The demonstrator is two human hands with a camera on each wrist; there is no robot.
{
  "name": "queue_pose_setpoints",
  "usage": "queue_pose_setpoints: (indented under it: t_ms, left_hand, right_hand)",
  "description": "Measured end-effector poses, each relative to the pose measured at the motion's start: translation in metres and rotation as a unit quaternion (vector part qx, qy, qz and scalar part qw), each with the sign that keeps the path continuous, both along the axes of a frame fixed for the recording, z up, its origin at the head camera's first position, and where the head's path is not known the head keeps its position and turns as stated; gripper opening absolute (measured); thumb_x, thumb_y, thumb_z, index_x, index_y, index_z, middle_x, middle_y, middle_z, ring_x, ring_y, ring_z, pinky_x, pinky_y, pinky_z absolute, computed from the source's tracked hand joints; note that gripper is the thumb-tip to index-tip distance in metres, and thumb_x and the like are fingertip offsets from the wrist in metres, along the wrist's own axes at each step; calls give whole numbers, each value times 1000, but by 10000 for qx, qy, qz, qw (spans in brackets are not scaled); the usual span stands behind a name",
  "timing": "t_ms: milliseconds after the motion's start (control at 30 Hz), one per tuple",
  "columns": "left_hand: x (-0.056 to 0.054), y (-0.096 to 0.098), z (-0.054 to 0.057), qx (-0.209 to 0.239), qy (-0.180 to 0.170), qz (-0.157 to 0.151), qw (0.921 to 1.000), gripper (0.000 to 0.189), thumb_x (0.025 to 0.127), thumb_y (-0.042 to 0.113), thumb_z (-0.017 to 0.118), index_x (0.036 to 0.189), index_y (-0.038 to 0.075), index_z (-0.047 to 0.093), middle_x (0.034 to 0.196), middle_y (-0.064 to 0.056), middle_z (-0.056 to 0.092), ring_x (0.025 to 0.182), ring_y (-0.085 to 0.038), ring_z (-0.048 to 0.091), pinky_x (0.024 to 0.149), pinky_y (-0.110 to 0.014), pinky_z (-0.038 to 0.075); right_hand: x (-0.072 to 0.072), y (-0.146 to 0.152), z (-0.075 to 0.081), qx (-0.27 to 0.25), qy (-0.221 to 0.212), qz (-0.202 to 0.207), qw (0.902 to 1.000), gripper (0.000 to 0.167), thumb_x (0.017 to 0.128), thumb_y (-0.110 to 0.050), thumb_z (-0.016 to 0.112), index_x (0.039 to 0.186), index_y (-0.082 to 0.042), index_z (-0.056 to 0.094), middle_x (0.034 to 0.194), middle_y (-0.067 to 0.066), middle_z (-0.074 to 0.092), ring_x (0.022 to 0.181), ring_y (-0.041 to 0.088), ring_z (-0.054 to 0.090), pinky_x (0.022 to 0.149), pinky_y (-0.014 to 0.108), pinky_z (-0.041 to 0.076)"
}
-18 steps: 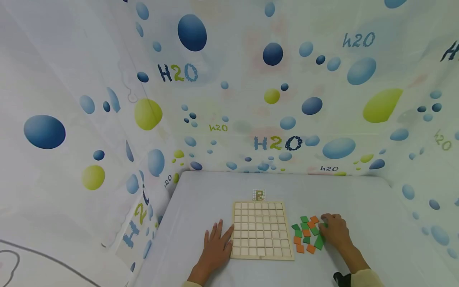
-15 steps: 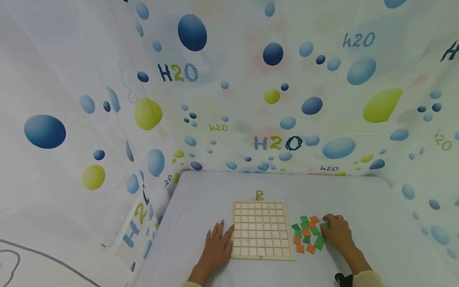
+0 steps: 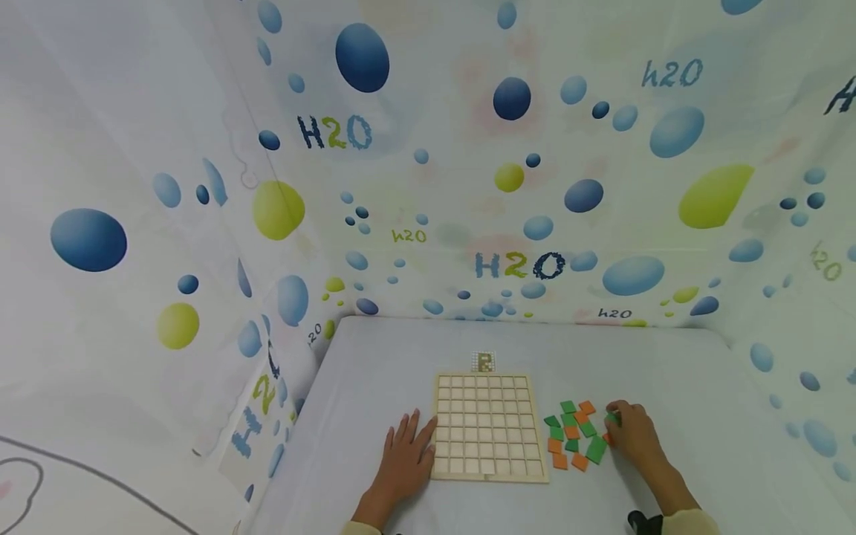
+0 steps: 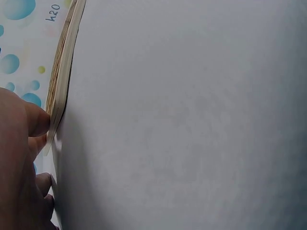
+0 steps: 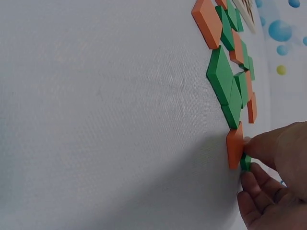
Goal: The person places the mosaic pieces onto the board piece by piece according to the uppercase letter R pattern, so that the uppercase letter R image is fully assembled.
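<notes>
A square wooden grid board [image 3: 484, 478] lies mid-table. At its left edge rests my left hand [image 3: 401, 461], fingers spread, tips against the frame; in the left wrist view the thumb [image 4: 38, 120] touches the side of the wooden board [image 4: 64, 72]. To the right of the board, green and orange tiles lie in a loose cluster. My right hand [image 3: 635, 435] is at the cluster's right side and pinches a small green tile [image 5: 246, 162] between thumb and fingers. An orange tile [image 5: 234, 146] lies right beside the thumb, and a larger green tile [image 3: 596, 449] lies to the left.
A small printed pattern card [image 3: 484, 362] lies just behind the board. The white table [image 3: 374, 357] is enclosed by patterned curtains [image 3: 435, 186] at the back and sides. A dark object [image 3: 642, 522] shows at the right wrist.
My right hand has shifted slightly right with the green tile, uncovering an orange tile beneath the fingers. The head view has tilted a little. My left hand stays at the board.
</notes>
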State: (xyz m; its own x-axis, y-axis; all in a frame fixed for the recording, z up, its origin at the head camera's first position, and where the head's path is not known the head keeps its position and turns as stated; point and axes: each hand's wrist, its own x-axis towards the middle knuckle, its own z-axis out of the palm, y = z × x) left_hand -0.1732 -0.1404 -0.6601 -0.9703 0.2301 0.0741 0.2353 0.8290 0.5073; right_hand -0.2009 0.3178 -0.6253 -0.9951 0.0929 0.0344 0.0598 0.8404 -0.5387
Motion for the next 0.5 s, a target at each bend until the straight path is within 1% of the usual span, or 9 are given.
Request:
queue_pose_setpoints:
  t_ms: [67,100,200,233,300,433,500]
  left_hand:
    - [-1,-1,-2,-76,-31,15,10000,52,110,33,48,161,22,47,171,-19,31,159,-46,25,123,-72,15]
    - [-1,-2,-3,-135,-55,46,9999,52,110,34,48,161,23,47,172,-17,30,159,-45,24,123,-71,16]
    - [-1,-3,-5,-127,-5,61,9999,51,110,32,49,160,22,49,171,-18,32,159,-46,25,123,-72,16]
    - [0,-3,-5,-115,28,72,9999,51,109,31,50,159,22,49,171,-18,32,158,-46,26,123,-72,16]
    - [0,-3,-5,-67,71,79,9999,51,109,31,51,159,21,50,170,-18,33,158,-46,27,122,-72,16]
    - [2,-3,-2,15,51,74,10000,51,109,30,50,159,22,49,171,-17,32,159,-45,26,123,-71,15]
    - [3,-2,1,100,45,23,9999,51,109,29,49,160,21,49,170,-20,33,158,-48,25,123,-72,14]
  right_hand:
    - [-1,-1,-2,-42,45,0,10000,33,95,-1,68,123,15,60,114,40,57,102,51,62,87,62,52]
    - [-1,-3,-2,-71,69,-22,9999,35,95,-3,68,124,15,60,117,41,55,104,53,61,86,63,52]
    - [-1,-15,-3,-84,222,12,9997,39,96,-11,69,128,11,61,123,42,54,108,55,59,83,66,51]
    - [0,-23,-3,-73,303,38,9995,40,97,-14,69,129,9,62,124,40,55,109,54,59,83,66,51]
    - [2,-41,-1,0,488,177,9987,38,97,-17,70,127,5,65,122,34,60,107,50,61,80,65,51]
    - [4,-77,3,138,780,696,9944,31,94,-18,76,120,-2,71,115,23,66,102,40,66,76,59,53]
    - [5,-91,4,313,775,904,9924,27,93,-20,80,115,-5,73,111,18,67,98,37,67,74,57,54]
